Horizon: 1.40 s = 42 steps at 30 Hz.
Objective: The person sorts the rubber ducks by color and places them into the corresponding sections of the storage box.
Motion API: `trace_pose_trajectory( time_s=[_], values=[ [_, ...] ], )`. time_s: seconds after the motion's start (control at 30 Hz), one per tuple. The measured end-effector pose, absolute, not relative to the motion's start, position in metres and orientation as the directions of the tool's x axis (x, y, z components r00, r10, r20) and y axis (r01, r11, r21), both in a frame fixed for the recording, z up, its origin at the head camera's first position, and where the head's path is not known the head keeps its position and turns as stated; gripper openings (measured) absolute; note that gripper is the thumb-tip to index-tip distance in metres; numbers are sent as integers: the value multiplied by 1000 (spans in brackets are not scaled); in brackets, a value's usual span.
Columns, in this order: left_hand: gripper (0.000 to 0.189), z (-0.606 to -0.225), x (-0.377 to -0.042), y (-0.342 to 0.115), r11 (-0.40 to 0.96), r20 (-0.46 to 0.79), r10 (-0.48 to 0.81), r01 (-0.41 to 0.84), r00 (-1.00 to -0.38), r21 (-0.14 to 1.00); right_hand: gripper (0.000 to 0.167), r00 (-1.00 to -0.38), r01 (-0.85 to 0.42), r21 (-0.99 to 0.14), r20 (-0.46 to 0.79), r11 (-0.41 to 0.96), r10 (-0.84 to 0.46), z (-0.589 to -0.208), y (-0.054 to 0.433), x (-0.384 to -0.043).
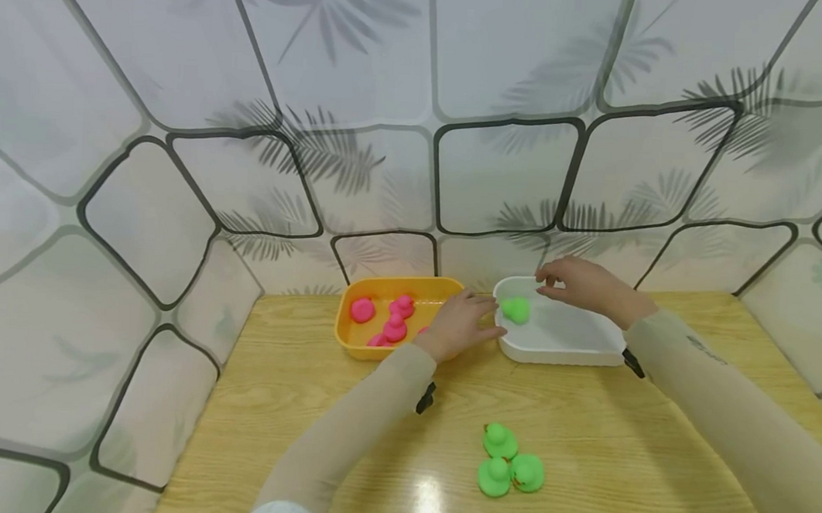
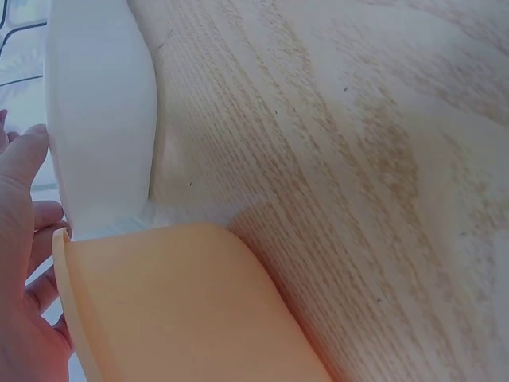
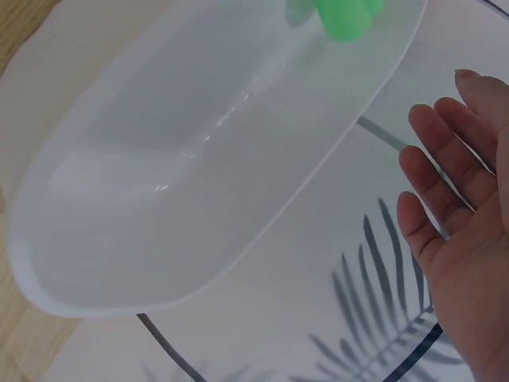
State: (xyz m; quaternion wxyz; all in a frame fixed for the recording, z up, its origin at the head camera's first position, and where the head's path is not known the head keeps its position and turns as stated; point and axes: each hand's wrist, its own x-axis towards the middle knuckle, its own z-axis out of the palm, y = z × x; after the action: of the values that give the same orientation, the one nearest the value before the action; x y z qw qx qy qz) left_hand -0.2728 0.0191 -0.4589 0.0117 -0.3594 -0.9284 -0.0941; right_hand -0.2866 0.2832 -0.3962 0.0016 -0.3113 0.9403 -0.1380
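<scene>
Left hand (image 1: 462,321): spread, empty, perhaps touching white tray (image 1: 574,336)
Right hand (image 1: 585,286): loose, empty
Green duck (image 1: 517,310): inside, between hands' fingers

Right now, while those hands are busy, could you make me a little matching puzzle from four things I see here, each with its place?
1. Pink ducks
2. Three clustered green ducks
3. Lone green toy
4. Right hand

A. Inside the white tray
B. By the white tray's far rim, holding nothing
C. On the wooden table, in front of the trays
D. Inside the orange tray

Pairs: 1-D, 2-C, 3-A, 4-B
</scene>
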Motion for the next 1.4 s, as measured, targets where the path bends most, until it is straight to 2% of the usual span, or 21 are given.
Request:
trace_pose_trajectory(
  time_s=[0.3,0.8,0.93,1.03,1.27,1.4],
  values=[
    [56,-460,-273,17,719,98,665,670,-740,186,17,-782,-620,-228,95,751,-617,-400,283,-268],
    [56,-460,-272,20,702,127,687,699,-716,139,11,-689,-725,-194,229,661,-688,-417,278,-207],
    [55,-460,-273,20,696,136,693,706,-708,131,15,-665,-746,-210,260,631,-700,-424,278,-191],
    [54,-459,-274,19,694,129,697,709,-705,125,18,-628,-777,-193,303,599,-717,-429,276,-181],
    [54,-455,-274,19,700,113,699,708,-707,98,20,-487,-870,-122,373,478,-790,-437,265,-158],
    [54,-456,-271,18,702,106,696,704,-710,106,20,-444,-892,-103,390,441,-807,-447,257,-142]
  ],
)
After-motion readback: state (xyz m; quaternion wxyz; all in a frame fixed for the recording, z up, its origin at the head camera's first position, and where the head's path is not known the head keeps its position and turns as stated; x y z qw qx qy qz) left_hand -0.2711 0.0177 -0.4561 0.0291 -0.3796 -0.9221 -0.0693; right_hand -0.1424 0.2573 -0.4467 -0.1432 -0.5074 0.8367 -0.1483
